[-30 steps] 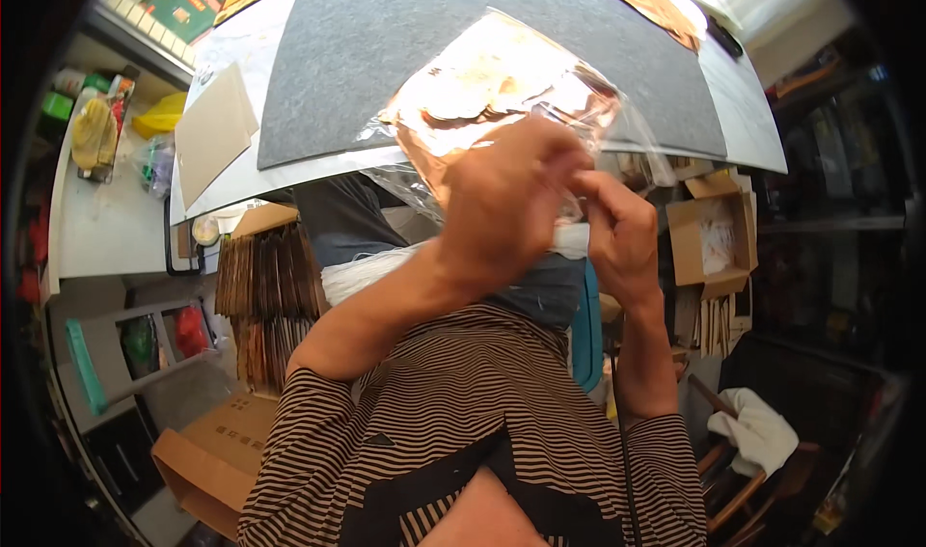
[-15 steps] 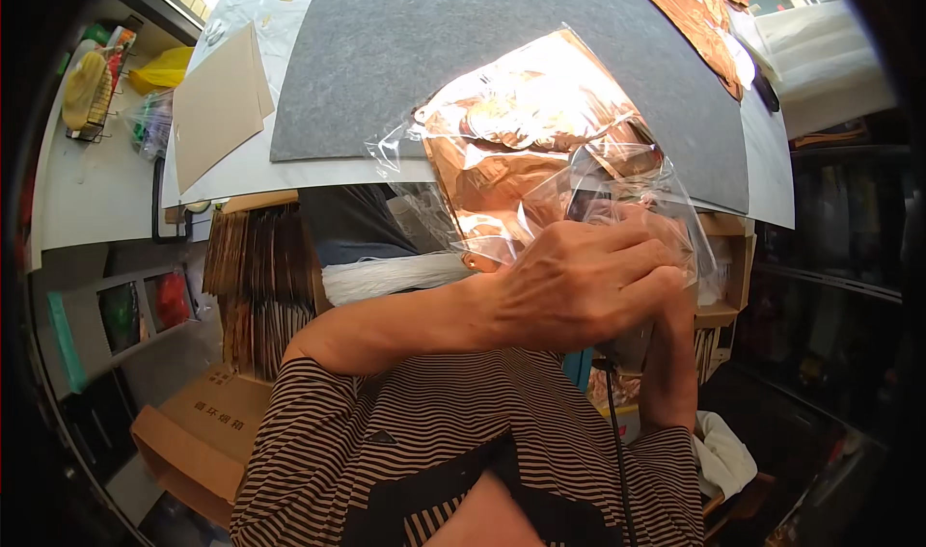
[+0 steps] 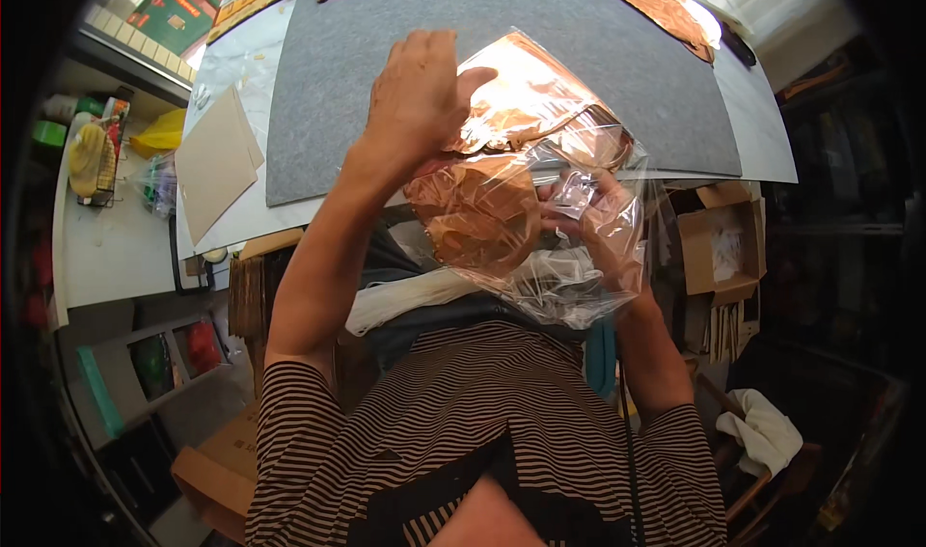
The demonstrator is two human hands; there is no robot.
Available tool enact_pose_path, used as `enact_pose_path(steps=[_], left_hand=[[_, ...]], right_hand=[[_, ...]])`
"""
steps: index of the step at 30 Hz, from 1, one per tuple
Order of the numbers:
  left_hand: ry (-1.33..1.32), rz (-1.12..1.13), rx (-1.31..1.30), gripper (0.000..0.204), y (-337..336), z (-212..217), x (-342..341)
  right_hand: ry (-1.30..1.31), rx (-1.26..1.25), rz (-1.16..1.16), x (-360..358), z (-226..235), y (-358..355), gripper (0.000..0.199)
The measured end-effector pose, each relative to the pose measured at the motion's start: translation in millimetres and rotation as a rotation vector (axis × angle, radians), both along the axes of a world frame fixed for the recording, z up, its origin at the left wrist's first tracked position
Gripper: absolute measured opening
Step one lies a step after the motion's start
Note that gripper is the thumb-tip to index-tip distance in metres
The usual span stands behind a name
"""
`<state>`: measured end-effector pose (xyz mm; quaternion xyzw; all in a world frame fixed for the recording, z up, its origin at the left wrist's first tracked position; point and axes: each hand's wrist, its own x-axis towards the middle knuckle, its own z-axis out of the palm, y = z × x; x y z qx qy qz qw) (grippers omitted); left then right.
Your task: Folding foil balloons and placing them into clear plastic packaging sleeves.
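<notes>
Left hand (image 3: 415,108) raised at the left side of the shiny copper-coloured foil sheet (image 3: 477,205): fingers straight and together, thumb spread out over the foil; cannot tell if it touches. Right hand (image 3: 606,221) seen through crinkled clear plastic film (image 3: 569,291), fingers partly bent; can't tell if it grips film or foil, or whether it's inside or behind the film. Foil's upper part lies over the flat grey mat (image 3: 333,94) on the white table (image 3: 762,137), lower part past the front edge, above a bundle of white strands (image 3: 410,298). Tan cardboard sheets (image 3: 220,166) lie left of the mat.
</notes>
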<state>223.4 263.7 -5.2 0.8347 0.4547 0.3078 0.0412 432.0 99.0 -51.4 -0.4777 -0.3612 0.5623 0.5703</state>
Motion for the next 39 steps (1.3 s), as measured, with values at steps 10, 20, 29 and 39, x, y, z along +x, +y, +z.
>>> enact_pose_path(steps=[10,20,29,39], left_hand=[[-0.002,-0.145,-0.725,0.057,48.4,8.6,28.4],[-0.780,-0.711,-1.202,0.023,1.4,31.7,35.5],[-0.982,-0.751,-1.245,0.037,-34.7,26.6,42.5],[-0.903,-0.452,-0.726,0.033,-69.1,26.4,20.2]], right_hand=[[-0.308,0.031,-0.366,6.8,-3.3,1.7,0.027],[0.033,0.014,-0.141,26.0,4.1,-15.1,0.045],[0.203,0.218,-0.210,32.7,-17.0,-27.3,0.050],[-0.236,0.210,-0.112,21.1,-9.8,-28.9,0.044]])
